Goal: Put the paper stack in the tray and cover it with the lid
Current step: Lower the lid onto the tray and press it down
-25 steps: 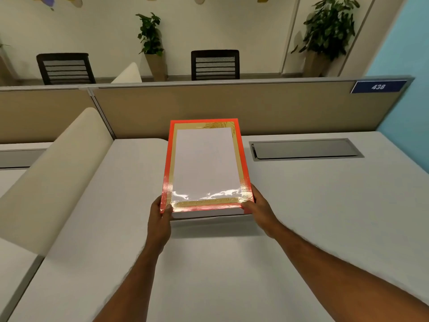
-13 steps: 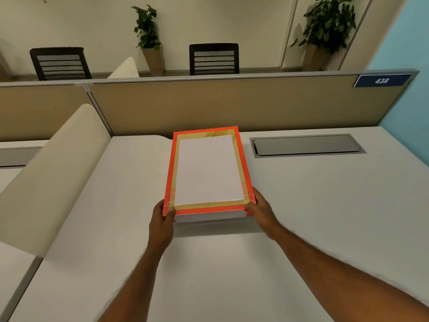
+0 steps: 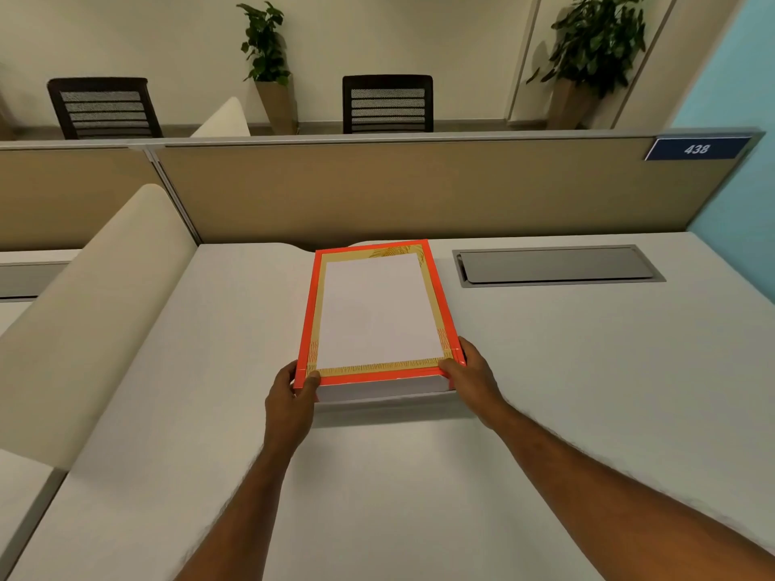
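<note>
With the left hand (image 3: 289,402) and right hand (image 3: 476,377) pinching the near corners of the orange-rimmed lid (image 3: 377,312) over the white tray (image 3: 379,390) mid-desk (image 3: 566,392), pressing evenly should seat it squarely.

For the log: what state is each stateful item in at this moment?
Orange-rimmed tray with gold inner border: near corners gripped by both hands, near end resting on something white.
White paper stack: lying flat inside the tray.
Left hand: gripping tray's near-left corner.
Right hand: gripping near-right corner.
Grey desk cable hatch: closed.
</note>
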`<state>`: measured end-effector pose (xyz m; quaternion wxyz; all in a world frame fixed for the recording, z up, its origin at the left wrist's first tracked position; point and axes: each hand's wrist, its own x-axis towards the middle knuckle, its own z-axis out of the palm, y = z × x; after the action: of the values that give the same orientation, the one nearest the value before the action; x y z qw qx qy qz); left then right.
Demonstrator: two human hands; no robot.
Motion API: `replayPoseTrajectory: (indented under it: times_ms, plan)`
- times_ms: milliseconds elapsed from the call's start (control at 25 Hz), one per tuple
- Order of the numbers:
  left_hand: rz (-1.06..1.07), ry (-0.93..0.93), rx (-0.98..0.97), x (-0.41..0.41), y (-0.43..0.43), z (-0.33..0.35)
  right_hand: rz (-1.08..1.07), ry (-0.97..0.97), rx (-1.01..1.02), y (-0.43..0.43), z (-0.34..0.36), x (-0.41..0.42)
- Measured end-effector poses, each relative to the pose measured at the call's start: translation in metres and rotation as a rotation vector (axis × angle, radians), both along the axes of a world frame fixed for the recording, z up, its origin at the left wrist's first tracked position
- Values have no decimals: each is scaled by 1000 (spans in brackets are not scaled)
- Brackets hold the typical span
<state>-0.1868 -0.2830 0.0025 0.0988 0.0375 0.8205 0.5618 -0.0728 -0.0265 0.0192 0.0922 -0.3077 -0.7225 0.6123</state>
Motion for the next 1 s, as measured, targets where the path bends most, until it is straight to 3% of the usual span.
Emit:
replayPoseTrajectory:
  times_ms: [360,520,680,800,1000]
  plan:
    - [-43,-39,-9,-5,-8,-17,-28,-41,2,12,-20,4]
    - [-41,-66,-45,-40,0,-12,-100,-165,263,37,-15,-32]
    - [-206,170,-380,-84,37,-1,204,-218,648,64,0,-91]
    - [-328,224,-530,-120,65,3,381,-273,711,83,8,-134]
    - [-414,181,-616,-171,98,3,428,-348,755,103,4,-183]
